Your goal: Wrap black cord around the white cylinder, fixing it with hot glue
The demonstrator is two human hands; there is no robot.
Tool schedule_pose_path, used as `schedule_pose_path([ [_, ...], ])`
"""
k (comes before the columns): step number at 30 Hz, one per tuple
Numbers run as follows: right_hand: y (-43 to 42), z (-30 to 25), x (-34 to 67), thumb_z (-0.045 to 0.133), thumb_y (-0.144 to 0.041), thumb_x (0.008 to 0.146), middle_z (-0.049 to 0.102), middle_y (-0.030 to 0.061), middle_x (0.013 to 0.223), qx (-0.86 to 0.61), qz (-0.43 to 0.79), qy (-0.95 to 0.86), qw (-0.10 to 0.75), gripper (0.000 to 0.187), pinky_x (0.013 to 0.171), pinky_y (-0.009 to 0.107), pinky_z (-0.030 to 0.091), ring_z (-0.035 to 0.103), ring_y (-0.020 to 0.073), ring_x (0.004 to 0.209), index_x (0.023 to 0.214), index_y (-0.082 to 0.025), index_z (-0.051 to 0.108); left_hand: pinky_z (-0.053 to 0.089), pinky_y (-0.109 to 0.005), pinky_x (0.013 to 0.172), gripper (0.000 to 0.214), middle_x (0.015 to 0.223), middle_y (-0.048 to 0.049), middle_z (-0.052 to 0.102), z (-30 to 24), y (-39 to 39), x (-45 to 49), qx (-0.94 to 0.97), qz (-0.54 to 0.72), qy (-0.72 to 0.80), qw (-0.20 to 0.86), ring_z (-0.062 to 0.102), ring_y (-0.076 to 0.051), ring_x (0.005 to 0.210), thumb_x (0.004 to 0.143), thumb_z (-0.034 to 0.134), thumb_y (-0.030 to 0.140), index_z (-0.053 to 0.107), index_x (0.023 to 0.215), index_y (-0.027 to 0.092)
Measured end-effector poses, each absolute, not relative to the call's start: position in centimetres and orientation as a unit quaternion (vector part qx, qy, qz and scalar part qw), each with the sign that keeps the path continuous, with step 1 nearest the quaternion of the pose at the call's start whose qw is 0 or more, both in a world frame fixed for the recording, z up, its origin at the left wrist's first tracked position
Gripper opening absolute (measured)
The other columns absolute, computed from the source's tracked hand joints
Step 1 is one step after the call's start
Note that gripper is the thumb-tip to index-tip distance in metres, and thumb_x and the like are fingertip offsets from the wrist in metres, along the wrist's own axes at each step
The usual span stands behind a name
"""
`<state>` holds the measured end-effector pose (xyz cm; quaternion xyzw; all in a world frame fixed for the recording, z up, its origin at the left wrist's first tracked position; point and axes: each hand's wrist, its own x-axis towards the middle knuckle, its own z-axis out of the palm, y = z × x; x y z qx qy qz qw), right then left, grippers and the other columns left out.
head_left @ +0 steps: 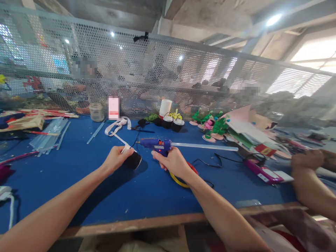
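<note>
My left hand (117, 158) is closed on a small black cup (134, 161), which lies tilted in its grip just above the blue table. A white ribbon (118, 135) runs from the cup's rim to a loose coil lying behind it. In my right hand (173, 161) is a blue glue gun (154, 144), its nozzle pointing left toward the cup and its small red light lit. A long clear glue stick (207, 146) sticks out of the gun's back. Beneath my right wrist lies a yellow and red ring (181, 180), partly hidden.
Two black-and-white buckets (177, 125) and white stacked cups (165, 107) stand behind. Loose glue sticks (49, 134) lie left, near a glass jar (97, 112). Green plant ornaments (220, 127) and a purple device (264, 171) are right. A co-worker's arm (312, 178) rests at far right.
</note>
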<state>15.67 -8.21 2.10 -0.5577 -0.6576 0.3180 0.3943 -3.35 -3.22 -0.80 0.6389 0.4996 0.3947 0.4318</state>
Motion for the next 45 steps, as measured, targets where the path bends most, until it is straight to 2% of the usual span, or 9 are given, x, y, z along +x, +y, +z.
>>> schedule_pose_path([
  [9,-8.2,1.9,15.8,0.050,-0.035,0.070,0.044,-0.0041,0.037,-0.549,0.324,-0.665,0.388,0.024,0.034,0.017,0.036,0.040,0.0062,0.031,0.060,-0.013,0.053,0.013,-0.022,0.040,0.032,0.038,0.0071,0.025,-0.2,-3.7,-3.0,0.625,0.376,0.540,0.420,0.020,-0.006,0.038,0.066,0.040,0.038,0.035,0.042,0.017],
  [15,-8.6,1.7,15.5,0.050,-0.034,0.070,0.045,-0.0042,0.037,-0.530,0.322,-0.695,0.365,0.022,0.035,0.018,0.037,0.041,0.0071,0.031,0.061,-0.014,0.053,0.016,-0.022,0.042,0.029,0.040,0.0060,0.029,0.0,-3.7,-2.8,0.617,0.380,0.544,0.424,0.024,-0.007,0.041,0.065,0.037,0.037,0.038,0.045,0.016],
  [21,-8.8,1.4,15.2,0.049,-0.030,0.072,0.045,-0.0048,0.037,-0.497,0.256,-0.753,0.347,0.018,0.041,0.019,0.038,0.045,0.0088,0.037,0.061,-0.016,0.053,0.020,-0.022,0.045,0.027,0.045,0.0050,0.035,0.0,-3.8,-2.9,0.629,0.378,0.523,0.434,0.029,-0.009,0.046,0.065,0.036,0.035,0.047,0.053,0.014],
  [25,-8.6,1.2,15.2,0.048,-0.029,0.073,0.050,-0.0029,0.043,-0.491,0.205,-0.777,0.337,0.017,0.048,0.021,0.040,0.050,0.0113,0.046,0.069,-0.015,0.058,0.020,-0.022,0.045,0.026,0.044,0.0056,0.033,0.1,-3.8,-2.9,0.642,0.369,0.517,0.430,0.029,-0.009,0.046,0.066,0.035,0.034,0.043,0.050,0.015],
  [31,-9.0,0.9,14.9,0.048,-0.028,0.074,0.060,0.0018,0.067,-0.484,0.158,-0.798,0.323,0.019,0.060,0.024,0.042,0.054,0.0139,0.062,0.082,-0.015,0.058,0.020,-0.022,0.046,0.026,0.045,0.0059,0.032,0.1,-3.8,-2.9,0.655,0.362,0.508,0.426,0.028,-0.009,0.046,0.065,0.033,0.035,0.042,0.051,0.016],
  [39,-8.9,0.9,15.2,0.045,-0.028,0.076,0.058,0.0017,0.067,-0.459,0.102,-0.818,0.331,0.017,0.059,0.022,0.040,0.052,0.0123,0.060,0.073,-0.016,0.056,0.019,-0.023,0.046,0.024,0.044,0.0059,0.030,-0.1,-3.6,-3.0,0.657,0.361,0.512,0.418,0.027,-0.009,0.046,0.066,0.033,0.034,0.039,0.050,0.017],
  [45,-9.0,0.9,15.2,0.047,-0.027,0.075,0.059,0.0024,0.073,-0.452,0.116,-0.822,0.327,0.016,0.062,0.022,0.041,0.053,0.0126,0.065,0.080,-0.015,0.056,0.019,-0.023,0.046,0.024,0.045,0.0060,0.030,0.2,-3.8,-2.9,0.665,0.362,0.505,0.414,0.027,-0.009,0.047,0.066,0.033,0.034,0.039,0.050,0.017],
])
